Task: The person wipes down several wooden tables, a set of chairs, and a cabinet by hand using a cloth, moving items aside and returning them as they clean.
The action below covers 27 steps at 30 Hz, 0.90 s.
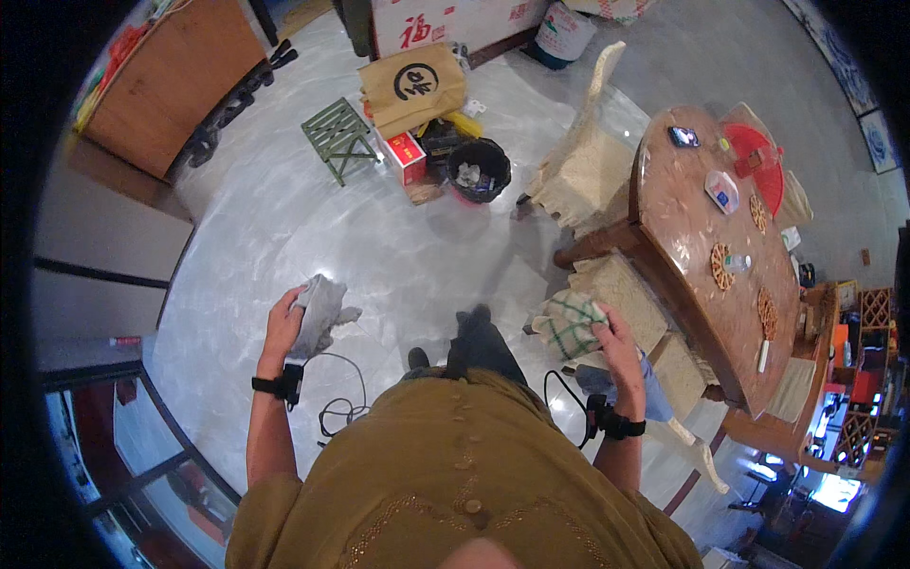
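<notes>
Shirt [445, 474] between, left hand [282, 324] grips grey cloth [319, 315], right hand [618, 343] checked cloth [567, 324].

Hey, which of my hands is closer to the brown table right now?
Right: your right hand, holding a green-checked cloth, is just left of the table. Your left hand, holding a gray cloth, is much farther left, over the floor.

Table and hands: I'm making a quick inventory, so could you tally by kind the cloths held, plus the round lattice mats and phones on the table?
Cloths: 2 (grey cloth in the left hand, checked cloth in the right hand)
Round lattice mats: 3 (upper mat, middle mat, lower mat)
Phone: 1
Total: 6
</notes>
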Available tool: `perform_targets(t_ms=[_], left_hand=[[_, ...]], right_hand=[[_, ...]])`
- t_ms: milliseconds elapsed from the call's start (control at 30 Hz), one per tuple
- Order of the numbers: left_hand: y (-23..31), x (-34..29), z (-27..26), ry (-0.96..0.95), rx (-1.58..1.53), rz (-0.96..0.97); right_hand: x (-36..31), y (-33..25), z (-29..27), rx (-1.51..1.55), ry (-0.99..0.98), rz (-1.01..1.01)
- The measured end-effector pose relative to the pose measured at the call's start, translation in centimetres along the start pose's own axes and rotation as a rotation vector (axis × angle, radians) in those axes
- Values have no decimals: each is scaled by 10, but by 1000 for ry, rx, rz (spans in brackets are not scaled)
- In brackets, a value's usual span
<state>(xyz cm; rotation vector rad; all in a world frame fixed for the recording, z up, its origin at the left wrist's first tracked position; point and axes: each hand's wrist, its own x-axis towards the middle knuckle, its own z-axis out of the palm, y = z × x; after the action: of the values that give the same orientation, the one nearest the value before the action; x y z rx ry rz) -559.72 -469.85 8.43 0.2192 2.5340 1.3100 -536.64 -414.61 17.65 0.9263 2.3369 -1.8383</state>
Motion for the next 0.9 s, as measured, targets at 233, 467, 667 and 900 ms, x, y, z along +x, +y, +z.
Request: perform_targets(t_ms=[233,467,667,900], left_hand=[[82,131,70,-179,9,-85],[138,215,148,-267,-236,-221],[207,319,177,-326,-270,-144],[304,454,221,-451,-247,-81]], right_hand=[[94,1,-42,353,308,4],[241,-12,-109,331,523,-116],[300,-25,-195,-347,956,-186],[366,62,-198,-914,948,152]])
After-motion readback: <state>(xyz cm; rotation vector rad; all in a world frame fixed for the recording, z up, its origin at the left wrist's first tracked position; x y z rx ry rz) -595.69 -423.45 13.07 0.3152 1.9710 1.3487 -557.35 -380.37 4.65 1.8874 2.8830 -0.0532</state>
